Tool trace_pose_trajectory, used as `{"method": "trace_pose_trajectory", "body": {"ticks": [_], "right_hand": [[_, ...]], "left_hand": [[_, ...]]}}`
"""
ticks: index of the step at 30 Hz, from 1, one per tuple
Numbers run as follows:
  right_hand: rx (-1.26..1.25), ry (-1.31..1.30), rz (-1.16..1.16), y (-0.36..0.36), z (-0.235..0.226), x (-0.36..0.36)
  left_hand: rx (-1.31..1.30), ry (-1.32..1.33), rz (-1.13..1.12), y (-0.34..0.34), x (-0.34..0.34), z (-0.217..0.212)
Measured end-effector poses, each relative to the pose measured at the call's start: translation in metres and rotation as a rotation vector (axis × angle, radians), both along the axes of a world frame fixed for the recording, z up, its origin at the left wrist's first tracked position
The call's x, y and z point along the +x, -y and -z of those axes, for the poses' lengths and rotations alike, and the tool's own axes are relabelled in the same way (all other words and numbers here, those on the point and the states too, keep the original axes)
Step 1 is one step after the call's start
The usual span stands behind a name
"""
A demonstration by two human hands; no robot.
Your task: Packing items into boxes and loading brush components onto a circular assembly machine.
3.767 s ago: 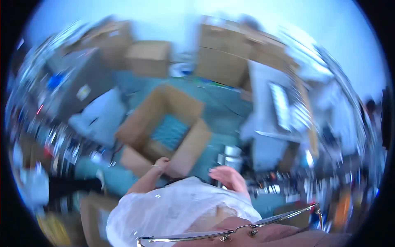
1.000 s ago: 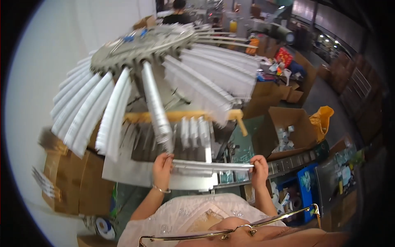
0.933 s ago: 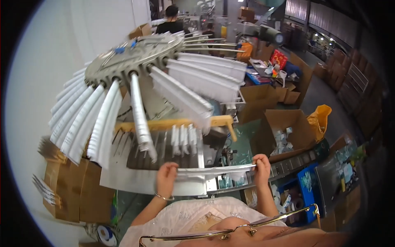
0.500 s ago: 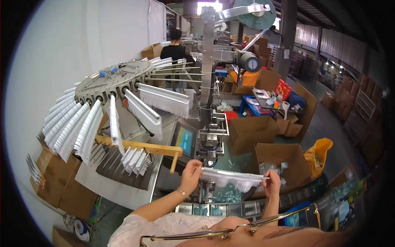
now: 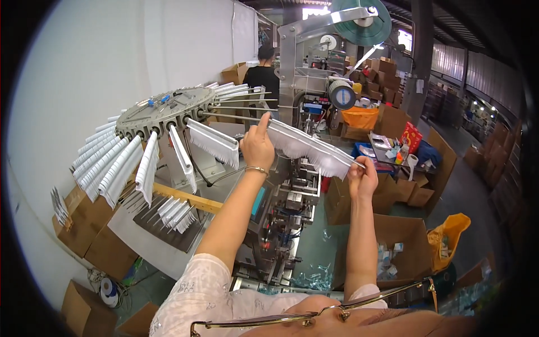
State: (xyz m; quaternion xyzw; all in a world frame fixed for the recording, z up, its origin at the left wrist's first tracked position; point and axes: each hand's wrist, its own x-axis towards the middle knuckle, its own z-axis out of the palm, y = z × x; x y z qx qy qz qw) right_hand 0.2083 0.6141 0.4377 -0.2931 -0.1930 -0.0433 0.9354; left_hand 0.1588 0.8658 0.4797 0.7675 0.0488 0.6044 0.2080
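Note:
Stretched between my hands is a long metal rod hung with a dense row of thin white pieces, fringed along the lower edge (image 5: 311,147); their exact kind is unclear. My left hand (image 5: 258,147) grips its left end, closed, beside the tip of a bare metal spoke (image 5: 233,117). At the lower right end, my right hand (image 5: 362,178) pinches the rod. The spoke belongs to a round grey metal wheel (image 5: 163,109). Similar white rows (image 5: 213,143) hang from other spokes on its near and left sides. Whether rod and spoke touch, I cannot tell.
Below the wheel, short white rows (image 5: 177,214) lie on a dark tray beside a wooden bar (image 5: 196,202). A metal machine (image 5: 286,208) stands between my arms. Open cardboard boxes (image 5: 401,233) and a yellow bag (image 5: 449,241) are right. Another person (image 5: 263,81) is beyond the wheel.
Both hands have risen and moved forward with the rod, from low in front of me to the wheel's spokes. The view has shifted slightly.

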Motion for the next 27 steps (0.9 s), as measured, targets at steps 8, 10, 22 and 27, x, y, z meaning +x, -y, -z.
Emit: {"method": "trace_pose_trajectory", "body": {"ticks": [8,10,22,27], "right_hand": [[-0.117,0.216,-0.095,-0.033,-0.031,0.007],[-0.192,0.262,-0.106,-0.056,-0.044,0.001],[-0.355,0.273,0.167,-0.188,-0.05,0.002],[-0.309,0.26,0.223,-0.182,-0.048,0.006]], "left_hand": [[-0.143,-0.047,-0.138,0.004,-0.024,-0.011],[0.147,-0.035,-0.143,0.03,-0.044,0.016],[0.486,-0.204,0.661,-0.02,-0.249,0.091],[0.256,-0.288,0.298,-0.088,-0.315,0.127]]}}
